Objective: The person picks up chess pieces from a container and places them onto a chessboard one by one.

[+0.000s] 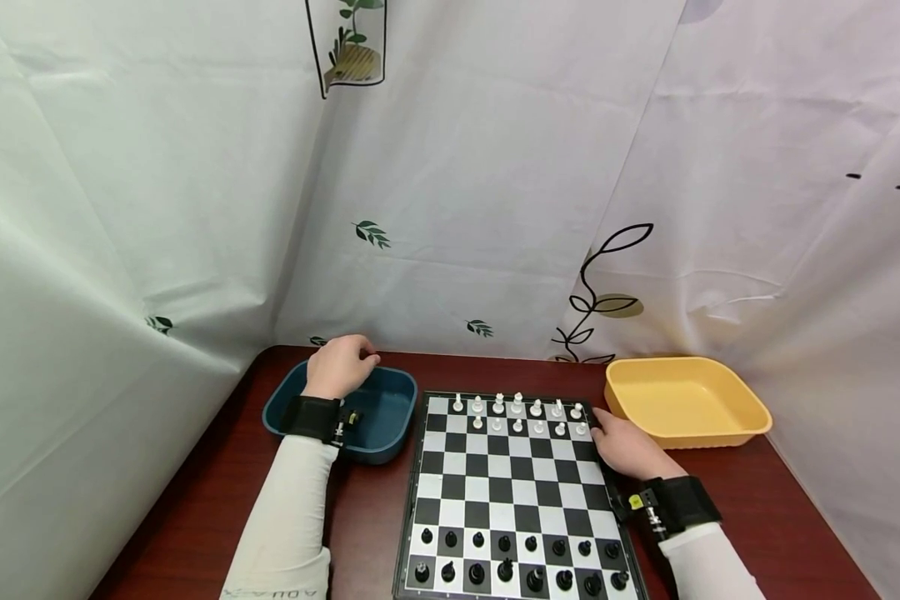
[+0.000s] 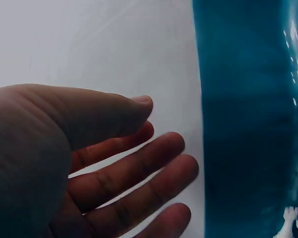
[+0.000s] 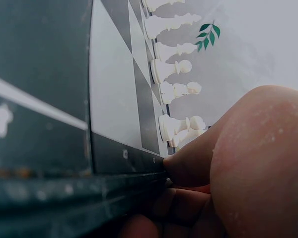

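Note:
A chessboard lies on the dark red table, with white pieces in the two far rows and black pieces in the two near rows. My left hand hovers over the far rim of a blue bin. In the left wrist view its fingers are spread loosely and hold nothing. My right hand rests against the board's right edge near the far corner. Its thumb presses on the board's rim, just beside the white pieces.
A yellow bin stands at the far right, close behind my right hand. White leaf-printed curtains enclose the table on the left, back and right. Bare table shows at the front left of the board.

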Tool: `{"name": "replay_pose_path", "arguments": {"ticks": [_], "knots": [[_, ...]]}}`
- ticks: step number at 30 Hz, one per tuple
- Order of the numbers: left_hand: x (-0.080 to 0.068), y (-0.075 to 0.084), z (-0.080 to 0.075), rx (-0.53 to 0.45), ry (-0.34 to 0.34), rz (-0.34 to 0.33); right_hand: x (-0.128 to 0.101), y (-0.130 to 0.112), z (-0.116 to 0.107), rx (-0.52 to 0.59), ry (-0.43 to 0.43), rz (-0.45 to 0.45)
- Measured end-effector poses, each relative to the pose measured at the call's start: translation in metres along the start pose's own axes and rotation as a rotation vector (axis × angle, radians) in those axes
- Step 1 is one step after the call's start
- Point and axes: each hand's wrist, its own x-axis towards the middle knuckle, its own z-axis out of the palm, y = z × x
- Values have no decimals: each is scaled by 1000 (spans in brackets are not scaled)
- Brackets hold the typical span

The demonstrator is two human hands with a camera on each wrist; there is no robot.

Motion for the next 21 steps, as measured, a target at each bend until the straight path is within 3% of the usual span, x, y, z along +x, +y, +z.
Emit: {"name": "replay_pose_path", "arguments": {"ticks": [7, 12, 21], "knots": [[0, -14, 1, 14, -16, -87, 0, 0, 0, 2, 3, -1], [0, -20, -1, 12, -4, -114, 0, 0, 0, 6, 1, 1], [0, -30, -3, 56, -55, -208, 0, 2, 0, 9, 0, -1]]}}
